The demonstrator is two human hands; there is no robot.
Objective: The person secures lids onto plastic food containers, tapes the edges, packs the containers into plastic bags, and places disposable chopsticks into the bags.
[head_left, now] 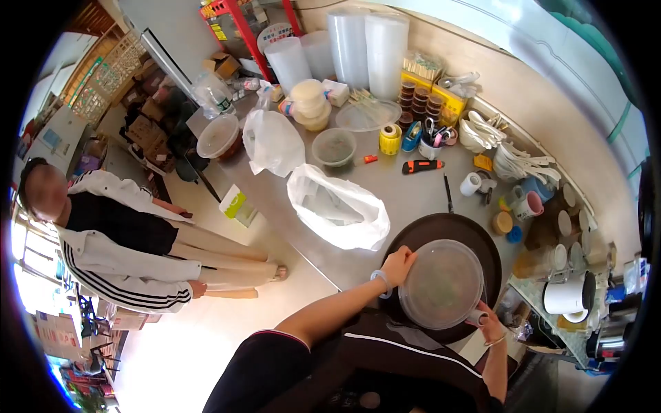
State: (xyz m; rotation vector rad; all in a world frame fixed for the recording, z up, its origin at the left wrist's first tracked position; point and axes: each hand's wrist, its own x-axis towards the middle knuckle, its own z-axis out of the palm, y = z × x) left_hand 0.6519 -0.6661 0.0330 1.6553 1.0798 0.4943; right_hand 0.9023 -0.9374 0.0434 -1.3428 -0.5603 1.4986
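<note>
A round plastic container with a translucent lid (442, 282) is between my hands, over a dark brown round tray (482, 237). Something greenish shows faintly through the lid. My left hand (398, 267) grips the lid's upper left rim with its fingers closed. At the lower right edge, my right hand (490, 325) is closed against the container. A small whitish cylinder (476, 317) shows by its fingers; I cannot make out what it is. Left of the tray stands an open white plastic bag (337, 206). Behind the bag sits another lidded container (334, 148).
A box cutter (423, 166), a black pen (448, 193) and yellow tape roll (390, 140) lie on the metal table (275, 206). A tied white bag (273, 141) and tall lid stacks (348, 55) stand farther back. A person (124, 234) stands across the table's left side.
</note>
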